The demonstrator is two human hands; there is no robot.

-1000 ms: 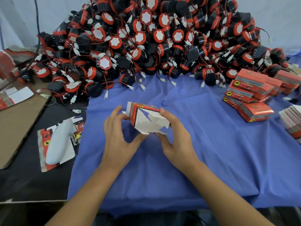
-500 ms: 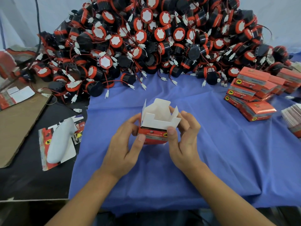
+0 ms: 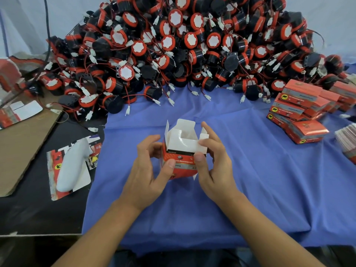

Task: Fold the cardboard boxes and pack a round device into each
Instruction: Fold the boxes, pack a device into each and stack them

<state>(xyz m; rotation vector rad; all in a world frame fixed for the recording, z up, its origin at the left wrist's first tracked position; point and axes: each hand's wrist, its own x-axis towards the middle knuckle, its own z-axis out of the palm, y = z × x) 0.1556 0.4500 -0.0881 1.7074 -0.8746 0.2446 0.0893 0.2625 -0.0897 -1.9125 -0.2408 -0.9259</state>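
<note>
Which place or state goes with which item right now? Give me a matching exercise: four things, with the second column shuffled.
Things:
1. open box
2. pile of round devices
3. stack of closed boxes
4. white object

Places or states:
a. right side of the blue cloth
b. on the black surface, left of the cloth
c. gripped by the left hand and right hand, top flaps up
d. heaped along the cloth's far edge

Pairs: 1-c, 2-d, 3-a, 4-b

A red cardboard box (image 3: 181, 166) is standing upright between the left hand (image 3: 148, 170) and right hand (image 3: 213, 166), its white top flaps sticking up open. Black-and-red round devices (image 3: 192, 45) are lying heaped behind it; closed red boxes (image 3: 300, 110) are sitting stacked at right.
</note>
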